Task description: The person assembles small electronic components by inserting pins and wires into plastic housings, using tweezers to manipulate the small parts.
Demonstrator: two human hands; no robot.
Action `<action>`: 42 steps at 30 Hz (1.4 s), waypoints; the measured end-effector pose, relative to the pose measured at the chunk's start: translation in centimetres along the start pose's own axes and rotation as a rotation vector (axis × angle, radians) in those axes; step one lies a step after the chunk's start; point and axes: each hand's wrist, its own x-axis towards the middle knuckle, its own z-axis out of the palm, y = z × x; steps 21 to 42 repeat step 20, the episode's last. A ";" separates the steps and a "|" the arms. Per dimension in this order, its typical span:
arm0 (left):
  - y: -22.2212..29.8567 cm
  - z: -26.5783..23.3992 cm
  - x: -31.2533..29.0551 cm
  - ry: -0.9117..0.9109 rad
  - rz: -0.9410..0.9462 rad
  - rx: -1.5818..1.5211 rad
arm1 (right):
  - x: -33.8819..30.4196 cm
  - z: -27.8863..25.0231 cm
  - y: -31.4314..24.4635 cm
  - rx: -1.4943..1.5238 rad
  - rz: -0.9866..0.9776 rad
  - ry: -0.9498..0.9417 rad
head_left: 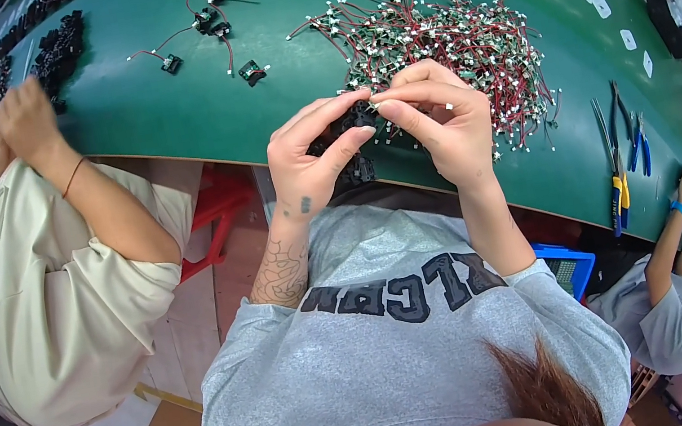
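Observation:
In front of my chest, at the table's near edge, my left hand point(301, 151) is closed on a black plastic part point(351, 124), mostly hidden behind its fingers. My right hand point(451, 122) meets it at the fingertips, thumb and forefinger pinched on a small white-ended wire connector point(374, 106). A white plug also shows by the right fingers. More black parts point(361, 169) lie just below, between my wrists. Right behind my right hand spreads a big pile of small circuit boards with red and black wires point(447, 39).
The green table point(158, 108) holds several wired black parts point(211, 21) at far left. Pliers with blue handles point(640, 147) and yellow-handled long-nose pliers point(619, 196) lie at right. White labels point(602, 6) sit beyond. Co-workers sit either side; a red stool point(222, 211) stands left.

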 end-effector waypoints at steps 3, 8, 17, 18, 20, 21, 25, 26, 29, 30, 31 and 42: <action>-0.1 0.0 0.1 -0.002 0.000 0.016 | 0.0 0.1 -0.2 -0.069 -0.040 -0.006; -0.2 0.1 0.2 0.003 0.016 0.099 | 0.5 0.0 -0.7 -0.256 -0.099 -0.083; 0.2 -0.5 0.3 0.021 -0.056 0.005 | 4.0 -0.9 -2.9 -0.105 0.280 -0.340; 0.4 -0.5 0.1 0.029 -0.091 -0.137 | 4.9 -0.7 -3.6 -0.105 0.270 -0.346; 0.8 -0.6 -0.1 0.041 -0.159 -0.424 | 7.5 -0.3 -4.8 -0.150 0.418 -0.443; 0.8 -0.6 -0.1 0.041 -0.159 -0.424 | 7.5 -0.3 -4.8 -0.150 0.418 -0.443; 0.8 -0.6 -0.1 0.041 -0.159 -0.424 | 7.5 -0.3 -4.8 -0.150 0.418 -0.443; 0.8 -0.6 -0.1 0.041 -0.159 -0.424 | 7.5 -0.3 -4.8 -0.150 0.418 -0.443; 0.8 -0.6 -0.1 0.041 -0.159 -0.424 | 7.5 -0.3 -4.8 -0.150 0.418 -0.443; 0.8 -0.6 -0.1 0.041 -0.159 -0.424 | 7.5 -0.3 -4.8 -0.150 0.418 -0.443; 0.8 -0.6 -0.1 0.041 -0.159 -0.424 | 7.5 -0.3 -4.8 -0.150 0.418 -0.443; 0.8 -0.6 -0.1 0.041 -0.159 -0.424 | 7.5 -0.3 -4.8 -0.150 0.418 -0.443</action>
